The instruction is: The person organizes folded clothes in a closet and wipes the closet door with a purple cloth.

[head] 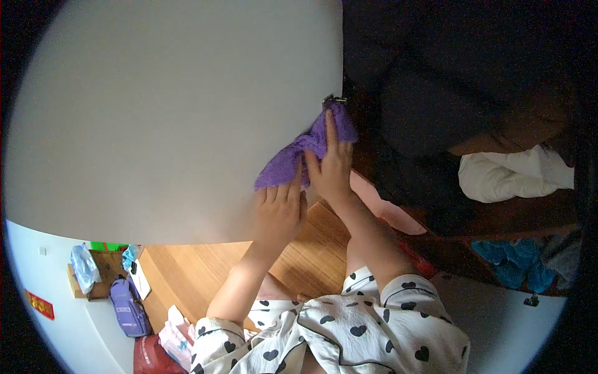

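Observation:
A purple cloth (285, 163) lies bunched against the edge of a large pale door panel (177, 121). My left hand (279, 205) presses the cloth's lower left part with the fingertips, fingers nearly together. Up and to the right, my right hand (331, 168) rests on the cloth with its index finger stretched along it and the thumb apart. Just above the cloth, a small metal fitting (332, 100) sits at the panel's edge, partly covered. Whether either hand grips the cloth, I cannot tell.
Right of the panel is a dark cabinet interior with a folded white textile (514, 175) and blue clothing (514, 262). Pink material (383, 201) lies by its lower edge. On the wooden floor (201, 271) at lower left stand a purple backpack (128, 308) and a red bag (154, 355).

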Tool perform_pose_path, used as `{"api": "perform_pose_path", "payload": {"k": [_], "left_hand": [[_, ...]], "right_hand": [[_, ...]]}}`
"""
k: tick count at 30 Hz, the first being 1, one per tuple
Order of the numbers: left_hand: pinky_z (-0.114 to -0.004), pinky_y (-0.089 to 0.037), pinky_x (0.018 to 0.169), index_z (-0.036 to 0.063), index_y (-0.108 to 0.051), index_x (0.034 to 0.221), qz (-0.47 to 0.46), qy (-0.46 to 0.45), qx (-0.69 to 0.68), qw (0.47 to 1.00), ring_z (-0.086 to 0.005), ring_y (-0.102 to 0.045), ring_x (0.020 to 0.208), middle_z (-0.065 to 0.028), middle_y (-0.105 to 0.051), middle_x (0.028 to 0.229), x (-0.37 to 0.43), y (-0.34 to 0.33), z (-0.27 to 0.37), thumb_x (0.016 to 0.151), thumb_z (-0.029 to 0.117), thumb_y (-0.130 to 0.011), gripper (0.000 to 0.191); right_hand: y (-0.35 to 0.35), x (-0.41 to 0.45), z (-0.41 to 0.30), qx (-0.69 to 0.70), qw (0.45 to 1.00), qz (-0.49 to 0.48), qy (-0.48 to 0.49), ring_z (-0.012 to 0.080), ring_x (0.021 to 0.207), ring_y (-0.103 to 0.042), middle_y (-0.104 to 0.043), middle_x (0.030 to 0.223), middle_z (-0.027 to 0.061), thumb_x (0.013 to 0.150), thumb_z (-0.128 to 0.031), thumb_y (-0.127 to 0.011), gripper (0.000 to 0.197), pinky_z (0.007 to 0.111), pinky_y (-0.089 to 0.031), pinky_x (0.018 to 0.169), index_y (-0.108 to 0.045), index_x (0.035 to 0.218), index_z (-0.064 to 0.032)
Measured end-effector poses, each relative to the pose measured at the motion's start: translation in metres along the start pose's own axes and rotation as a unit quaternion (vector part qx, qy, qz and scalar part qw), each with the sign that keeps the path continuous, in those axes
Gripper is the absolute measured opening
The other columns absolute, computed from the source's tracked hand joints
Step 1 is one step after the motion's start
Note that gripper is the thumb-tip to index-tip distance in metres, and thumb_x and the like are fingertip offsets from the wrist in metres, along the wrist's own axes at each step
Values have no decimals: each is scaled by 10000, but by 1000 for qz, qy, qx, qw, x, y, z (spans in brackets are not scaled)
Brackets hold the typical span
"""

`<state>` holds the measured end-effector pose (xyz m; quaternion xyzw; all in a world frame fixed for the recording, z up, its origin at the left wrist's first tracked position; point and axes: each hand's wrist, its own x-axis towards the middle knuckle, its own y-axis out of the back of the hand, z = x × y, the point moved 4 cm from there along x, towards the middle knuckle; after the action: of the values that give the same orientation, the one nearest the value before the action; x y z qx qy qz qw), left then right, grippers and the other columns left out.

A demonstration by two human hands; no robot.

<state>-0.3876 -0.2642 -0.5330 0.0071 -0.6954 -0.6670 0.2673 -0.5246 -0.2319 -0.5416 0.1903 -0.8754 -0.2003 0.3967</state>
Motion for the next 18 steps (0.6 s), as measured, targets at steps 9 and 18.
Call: {"api": "perform_pose_path", "payload": {"k": [9, 18], "left_hand": [[-511, -269, 1019, -28, -325, 1363, 21, -36, -37, 998, -421, -383, 1192, -232, -393, 1324, 19, -3, 14, 788, 176, -572, 658], [-521, -274, 1003, -6, -349, 1355, 32, -21, -57, 998, -422, -389, 1173, -228, -410, 1305, 27, -1, 15, 794, 187, -576, 635]], "right_hand": [[34, 34, -3, 108, 994, 13, 30, 349, 965, -534, -571, 1066, 161, 708, -13, -635, 460, 381, -414, 861, -502, 1142, -87], [17, 21, 2, 623, 734, 56, -265, 151, 974, -510, -544, 1035, 32, 757, 56, -565, 376, 280, -400, 897, -512, 1106, -71]]}}
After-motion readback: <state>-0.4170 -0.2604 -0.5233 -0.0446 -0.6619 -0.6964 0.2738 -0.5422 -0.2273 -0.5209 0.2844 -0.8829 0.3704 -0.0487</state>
